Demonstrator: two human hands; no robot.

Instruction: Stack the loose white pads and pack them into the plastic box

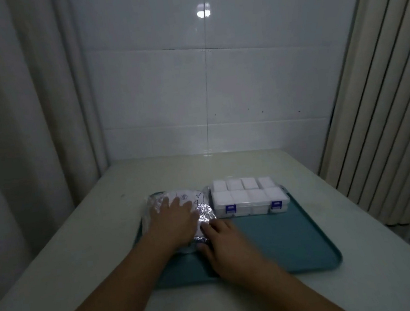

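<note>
Currently, the scene is set out as follows.
Table: a pale table (226, 168) is seen against a white tiled wall (217, 90), with curtains (13, 100) hung at both sides.
Tray: a teal tray (285, 243) is laid on the table, and everything handled is carried on it.
Plastic box: a clear plastic box (251, 200) with two blue latches is placed at the far right of the tray; its lid looks closed, and its compartments are filled with white pads (239, 197) in two rows.
Pad packet: a crinkled, shiny plastic packet (176, 202) with white contents is laid at the far left of the tray, just beside the box; whether loose pads are held inside cannot be told.
Left hand: the left hand (173, 219) is laid flat on top of the packet, fingers spread and fairly straight, so its grip is wide and the packet is pressed rather than clasped.
Right hand: the right hand (224, 242) is set at the packet's near right edge, its fingertips curled onto the crumpled silvery wrapping; the grip is narrow, and the wrapping appears to be pinched, though blur hides the exact contact.
</note>
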